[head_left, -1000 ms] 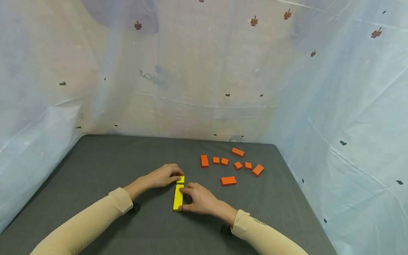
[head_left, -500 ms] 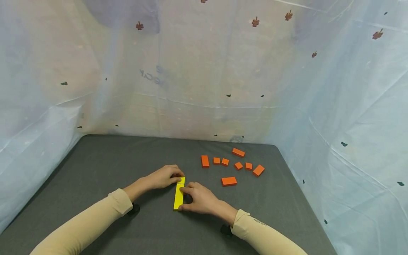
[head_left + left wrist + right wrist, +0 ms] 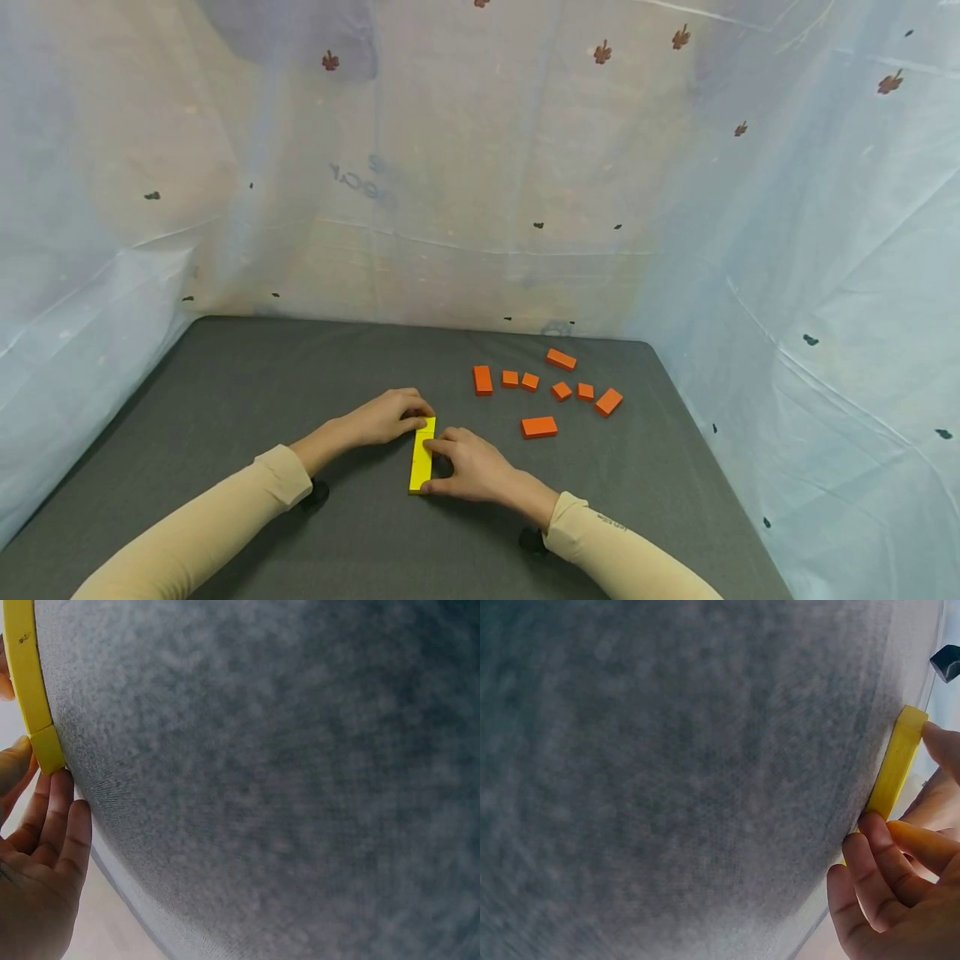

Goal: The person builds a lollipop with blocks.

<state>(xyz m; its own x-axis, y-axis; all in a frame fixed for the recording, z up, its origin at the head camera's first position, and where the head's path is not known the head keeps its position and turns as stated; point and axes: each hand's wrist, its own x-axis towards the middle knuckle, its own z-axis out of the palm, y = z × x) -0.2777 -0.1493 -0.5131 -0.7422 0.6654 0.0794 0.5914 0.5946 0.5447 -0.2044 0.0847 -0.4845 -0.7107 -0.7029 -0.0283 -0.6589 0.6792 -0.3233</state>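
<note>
A small yellow block [image 3: 425,424] lies end to end with a longer yellow block [image 3: 421,467] on the grey table, and the two touch along a thin seam. My left hand [image 3: 386,416] pinches the small block at the far end, thumb on one side and fingertips at its end. With thumb near the close end and fingers farther up, my right hand [image 3: 476,469] holds the longer block along its right side. In the left wrist view the seam between the small block [image 3: 46,748] and the longer one [image 3: 28,667] shows plainly.
Several orange blocks, long and small, lie spread at the back right, among them a long one [image 3: 538,427] nearest my right hand and another [image 3: 482,381] at their left. Pale sheeting [image 3: 450,275] hangs behind the grey table [image 3: 262,375] and at both sides.
One second ago a narrow gap parted the two yellow blocks. It has closed, with the longer block shifted slightly away from me. Both hands keep nearly the same places.
</note>
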